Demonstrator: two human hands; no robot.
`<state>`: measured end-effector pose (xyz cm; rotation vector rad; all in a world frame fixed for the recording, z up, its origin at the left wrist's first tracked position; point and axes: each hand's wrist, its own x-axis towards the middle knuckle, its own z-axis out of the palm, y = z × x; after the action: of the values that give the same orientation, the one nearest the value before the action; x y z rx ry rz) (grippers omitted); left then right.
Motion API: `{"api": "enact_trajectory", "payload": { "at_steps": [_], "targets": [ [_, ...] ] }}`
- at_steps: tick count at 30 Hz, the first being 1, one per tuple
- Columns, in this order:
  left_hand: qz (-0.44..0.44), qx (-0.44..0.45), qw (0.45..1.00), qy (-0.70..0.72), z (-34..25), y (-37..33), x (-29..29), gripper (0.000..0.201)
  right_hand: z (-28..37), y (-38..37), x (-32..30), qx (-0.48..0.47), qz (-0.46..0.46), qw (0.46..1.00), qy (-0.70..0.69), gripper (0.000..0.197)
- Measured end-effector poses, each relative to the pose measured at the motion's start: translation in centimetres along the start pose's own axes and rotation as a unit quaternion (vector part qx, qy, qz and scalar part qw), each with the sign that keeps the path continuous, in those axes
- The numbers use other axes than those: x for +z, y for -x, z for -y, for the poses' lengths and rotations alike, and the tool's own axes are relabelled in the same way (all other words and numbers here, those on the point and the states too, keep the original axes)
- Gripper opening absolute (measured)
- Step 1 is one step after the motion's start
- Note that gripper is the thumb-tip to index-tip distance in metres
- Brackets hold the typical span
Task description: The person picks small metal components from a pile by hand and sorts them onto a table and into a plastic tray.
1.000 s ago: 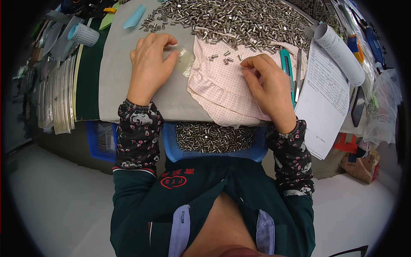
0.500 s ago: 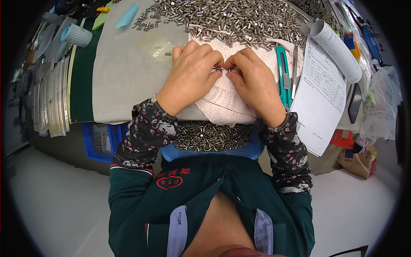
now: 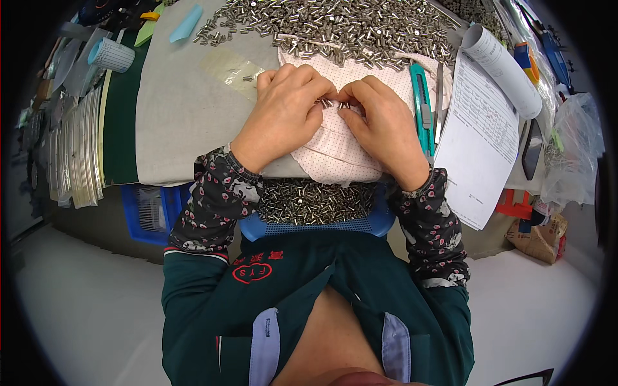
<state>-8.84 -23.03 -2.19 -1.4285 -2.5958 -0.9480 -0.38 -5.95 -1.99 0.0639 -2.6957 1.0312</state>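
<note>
Both hands meet above a pink dotted cloth (image 3: 338,151) on the grey table cover. My left hand (image 3: 283,112) is closed, with small shiny metal pins (image 3: 326,103) showing at its thumb and fingertips. Just to its right, my right hand (image 3: 381,125) is also closed in a pinch, with small metal pins (image 3: 345,106) at its fingertips. How many each hand holds is partly hidden by the fingers. Beyond the hands lies a wide heap of the same metal pins (image 3: 335,29). A single pin (image 3: 248,78) lies left of my left hand on a piece of clear film.
A blue basket (image 3: 309,229) full of pins sits below the table edge. To the right lie a green utility knife (image 3: 421,109), metal tweezers (image 3: 440,103), a printed sheet (image 3: 476,148) and a rolled paper (image 3: 502,71). A paper cup (image 3: 112,55) stands at the left.
The thumb of my left hand has shifted slightly away from the fingertips, and the pins between the hands show more. The whole view has moved a little.
</note>
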Motion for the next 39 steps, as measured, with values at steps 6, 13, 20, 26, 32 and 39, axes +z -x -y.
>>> {"api": "enact_trajectory", "payload": {
  "at_steps": [6, 13, 20, 26, 32, 39],
  "targets": [
    [-0.021, 0.007, 0.999, -0.024, -0.1, 0.1, 0.2, 0.01, 0.0, 0.2, 0.0, 0.005, -0.016, 1.0, -0.016, 0.015],
    [-0.026, 0.035, 0.999, -0.015, -0.1, 0.0, 0.3, 0.01, 0.1, 0.2, -0.7, 0.011, 0.003, 0.999, 0.044, 0.01],
    [-0.014, 0.031, 0.999, 0.014, 0.2, 0.0, -0.2, 0.014, 0.0, 1.0, -1.1, 0.003, -0.011, 0.996, 0.087, 0.015],
    [-0.008, 0.023, 1.0, -0.018, 0.6, 0.3, -0.7, 0.014, 0.5, 0.6, -0.8, 0.044, 0.008, 0.996, 0.079, 0.017],
    [-0.008, 0.012, 1.0, -0.017, 0.4, 0.3, -0.7, 0.015, 0.7, 0.3, 0.2, -0.019, -0.026, 0.998, 0.05, 0.022],
    [-0.012, 0.015, 1.0, -0.017, 1.1, 0.7, -1.4, 0.013, 0.3, 0.1, 0.7, -0.016, -0.03, 0.999, 0.026, 0.018]
  ]
}}
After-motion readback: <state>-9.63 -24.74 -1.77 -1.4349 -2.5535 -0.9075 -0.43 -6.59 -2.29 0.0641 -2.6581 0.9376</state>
